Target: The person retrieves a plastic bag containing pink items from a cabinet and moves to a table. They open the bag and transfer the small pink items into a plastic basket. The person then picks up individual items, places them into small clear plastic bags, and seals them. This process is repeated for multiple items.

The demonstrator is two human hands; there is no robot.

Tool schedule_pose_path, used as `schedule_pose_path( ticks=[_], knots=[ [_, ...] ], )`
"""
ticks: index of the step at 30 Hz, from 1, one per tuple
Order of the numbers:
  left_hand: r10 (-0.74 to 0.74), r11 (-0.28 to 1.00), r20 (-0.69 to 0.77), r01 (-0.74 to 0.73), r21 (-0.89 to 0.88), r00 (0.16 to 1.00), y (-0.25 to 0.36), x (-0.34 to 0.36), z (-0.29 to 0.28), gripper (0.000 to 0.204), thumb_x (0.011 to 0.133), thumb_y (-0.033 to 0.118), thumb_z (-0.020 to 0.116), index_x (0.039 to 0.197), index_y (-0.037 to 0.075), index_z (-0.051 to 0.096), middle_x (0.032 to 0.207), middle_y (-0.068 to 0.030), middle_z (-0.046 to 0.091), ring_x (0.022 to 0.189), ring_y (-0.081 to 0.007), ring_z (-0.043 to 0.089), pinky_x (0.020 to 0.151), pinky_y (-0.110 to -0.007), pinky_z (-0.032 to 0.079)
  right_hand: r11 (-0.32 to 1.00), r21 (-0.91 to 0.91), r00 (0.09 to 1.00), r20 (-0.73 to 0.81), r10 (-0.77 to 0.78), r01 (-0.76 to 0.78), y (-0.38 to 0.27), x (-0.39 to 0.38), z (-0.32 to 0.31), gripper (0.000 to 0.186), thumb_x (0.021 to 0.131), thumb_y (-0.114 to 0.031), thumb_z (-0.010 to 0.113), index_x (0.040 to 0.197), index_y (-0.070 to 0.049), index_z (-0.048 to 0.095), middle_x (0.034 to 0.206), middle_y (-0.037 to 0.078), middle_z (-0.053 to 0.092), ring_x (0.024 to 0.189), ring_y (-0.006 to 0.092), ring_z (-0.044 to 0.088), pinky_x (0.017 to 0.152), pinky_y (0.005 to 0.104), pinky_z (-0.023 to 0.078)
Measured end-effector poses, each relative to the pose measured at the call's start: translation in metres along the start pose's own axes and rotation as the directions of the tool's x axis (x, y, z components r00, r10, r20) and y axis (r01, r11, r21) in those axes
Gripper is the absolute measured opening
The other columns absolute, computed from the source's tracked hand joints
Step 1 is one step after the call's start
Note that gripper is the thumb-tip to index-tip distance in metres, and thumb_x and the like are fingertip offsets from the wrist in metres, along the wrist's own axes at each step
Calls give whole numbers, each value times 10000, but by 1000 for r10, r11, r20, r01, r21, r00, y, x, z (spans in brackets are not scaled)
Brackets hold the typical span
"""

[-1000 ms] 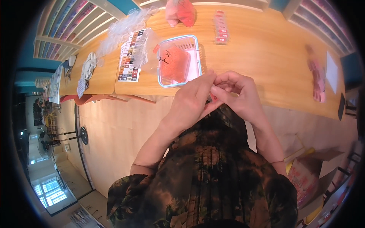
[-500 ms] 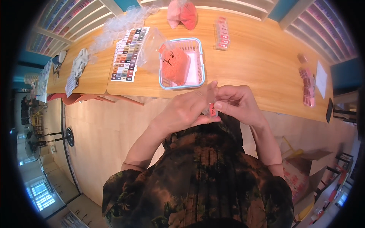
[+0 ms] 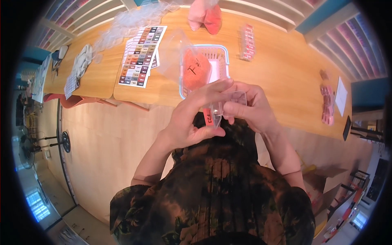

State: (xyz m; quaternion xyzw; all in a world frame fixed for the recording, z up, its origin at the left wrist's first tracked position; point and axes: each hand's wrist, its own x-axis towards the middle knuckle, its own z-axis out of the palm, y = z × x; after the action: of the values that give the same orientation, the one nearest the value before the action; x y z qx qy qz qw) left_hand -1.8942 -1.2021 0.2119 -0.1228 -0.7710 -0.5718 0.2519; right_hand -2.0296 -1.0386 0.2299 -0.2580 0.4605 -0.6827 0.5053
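your left hand [image 3: 188,112] curls around a clear box [image 3: 212,116] at frame centre, your right hand [image 3: 256,109] pinching its lid [image 3: 239,98]. the wooden table [image 3: 281,75] spans the upper frame below shelves [image 3: 257,13]; pale floor [image 3: 106,141] lies centre left.

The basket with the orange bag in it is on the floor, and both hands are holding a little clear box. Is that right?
Not quite: the basket isn't on the floor. The head view shows it on the table, with the orange bag in it, and the left hand and right hand holding a little clear box.
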Motion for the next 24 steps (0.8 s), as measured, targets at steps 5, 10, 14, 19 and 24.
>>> schedule_pose_path(
  ticks=[5,10,14,19,24],
  knots=[
    [1,994,-317,32,101,948,4,-12,-19,523,838,207,809,1288,34,605,1322,-143,595,1141,-253,612,947,-370,489,937,-326,977,-129,-172,122,-26,22,6,88,872,-65,763,895,-24,688,800,19,678,640,51,587,557,181,446],
    [-237,904,-710,418,89,663,-8,8,-59,390,870,167,769,1191,-9,634,1060,-70,637,819,-90,618,680,-222,479,281,-843,674,124,-728,459,-61,100,31,129,832,-106,768,855,-28,668,720,48,670,639,120,641,573,263,482],
    [-466,840,-494,542,13,734,-17,32,-80,341,857,138,756,1124,-31,627,924,-43,650,721,-78,613,598,-213,463,66,-864,711,366,-600,500,-48,160,32,166,844,-159,727,836,-25,630,727,109,672,650,238,667,600,356,510],
    [-658,751,-330,625,-213,677,-27,28,-87,357,865,141,747,1157,-8,604,741,-24,637,611,-68,582,512,-222,445,121,-934,882,267,-389,336,-45,127,11,177,859,-167,701,826,-25,600,742,121,663,666,303,664,617,407,511],
    [-755,654,-169,745,-130,634,-21,42,-66,341,862,114,725,1148,-26,605,698,-33,642,627,-87,626,543,-237,500,-50,-957,870,281,-404,286,-43,81,0,171,854,-151,694,798,-24,593,782,124,655,642,323,643,611,415,510]
  ],
)
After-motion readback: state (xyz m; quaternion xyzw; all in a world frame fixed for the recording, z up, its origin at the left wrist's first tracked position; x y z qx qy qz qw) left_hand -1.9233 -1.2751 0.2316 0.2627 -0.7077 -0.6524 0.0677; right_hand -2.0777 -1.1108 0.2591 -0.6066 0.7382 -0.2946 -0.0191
